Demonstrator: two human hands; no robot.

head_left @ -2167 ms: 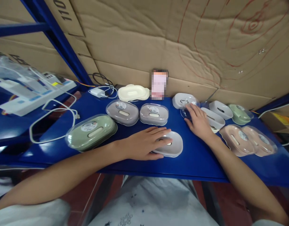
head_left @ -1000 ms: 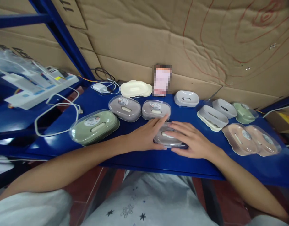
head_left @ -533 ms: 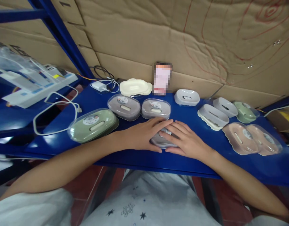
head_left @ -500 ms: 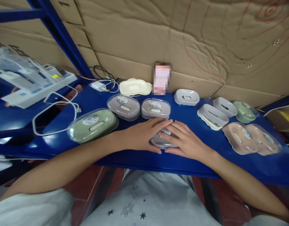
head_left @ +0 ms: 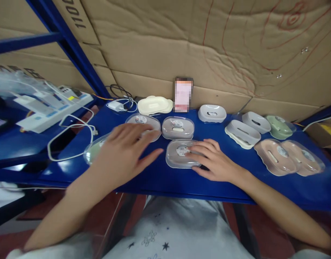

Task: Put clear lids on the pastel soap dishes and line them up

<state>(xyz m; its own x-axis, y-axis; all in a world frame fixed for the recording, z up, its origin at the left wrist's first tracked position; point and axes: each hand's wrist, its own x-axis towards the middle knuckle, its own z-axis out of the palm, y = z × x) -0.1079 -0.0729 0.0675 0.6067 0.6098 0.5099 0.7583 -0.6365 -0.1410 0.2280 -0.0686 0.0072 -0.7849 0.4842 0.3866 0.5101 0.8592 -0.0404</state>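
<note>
A grey oval soap box point(head_left: 175, 160) with a clear lid and a round label lies near the front of the blue table. My right hand point(head_left: 212, 160) rests over its right end, fingers stretched out across the lid and the thumb by the near edge. My left hand point(head_left: 125, 147) is in the air to the left, blurred, its thumb apart from the fingers and nothing seen in it. It partly covers a second grey soap box point(head_left: 142, 119) and a green one point(head_left: 94, 150). Another grey soap box point(head_left: 178, 126) sits just behind the front one.
Two pink soap boxes point(head_left: 276, 156), a green box point(head_left: 280, 126) and pale open trays point(head_left: 243, 132) stand at right. A white tray point(head_left: 212, 113), a phone point(head_left: 182, 95) and cream pieces point(head_left: 154, 105) line the cardboard wall. Cables and a power strip point(head_left: 54, 111) lie left.
My left hand has come off the front grey soap box and moved left and up. My right hand stays at that box's right end. The view has shifted slightly.
</note>
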